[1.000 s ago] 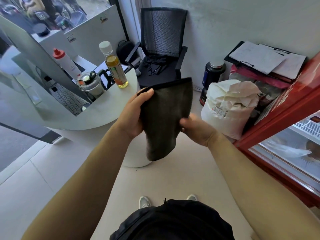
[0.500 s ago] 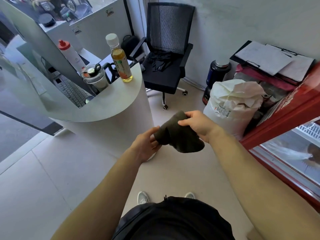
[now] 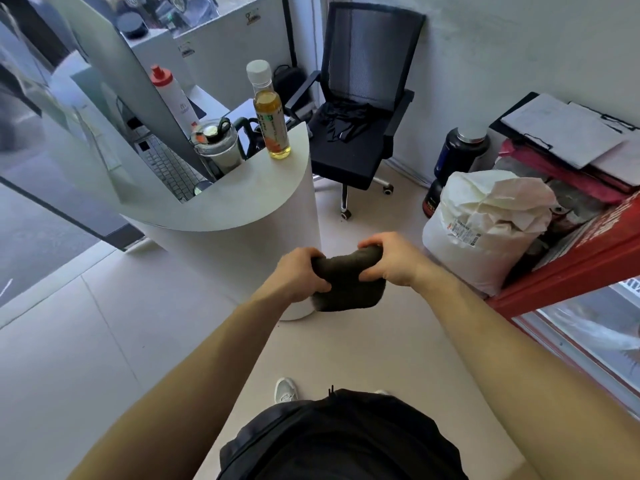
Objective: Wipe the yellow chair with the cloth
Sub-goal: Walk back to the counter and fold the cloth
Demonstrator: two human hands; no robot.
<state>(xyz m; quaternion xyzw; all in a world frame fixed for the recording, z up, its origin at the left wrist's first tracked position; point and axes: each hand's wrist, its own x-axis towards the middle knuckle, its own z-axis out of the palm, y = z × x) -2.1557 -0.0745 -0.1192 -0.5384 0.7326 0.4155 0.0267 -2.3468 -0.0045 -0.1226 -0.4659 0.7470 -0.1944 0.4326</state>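
A dark grey cloth is bunched into a thick fold in front of my waist, above the pale floor. My left hand grips its left end and my right hand grips its upper right end, both with fingers curled over the fabric. No yellow chair shows in the head view; the only chair is a black mesh office chair at the back wall.
A curved white counter stands just left of my hands, bearing a tea bottle, a lidded jar and a red-capped bottle. A white sack and a red cabinet crowd the right. Dark tubs stand behind the sack.
The cloth hung open and flat between my raised hands a second ago. It has since been lowered and folded into a compact bundle, and my hands have come closer together.
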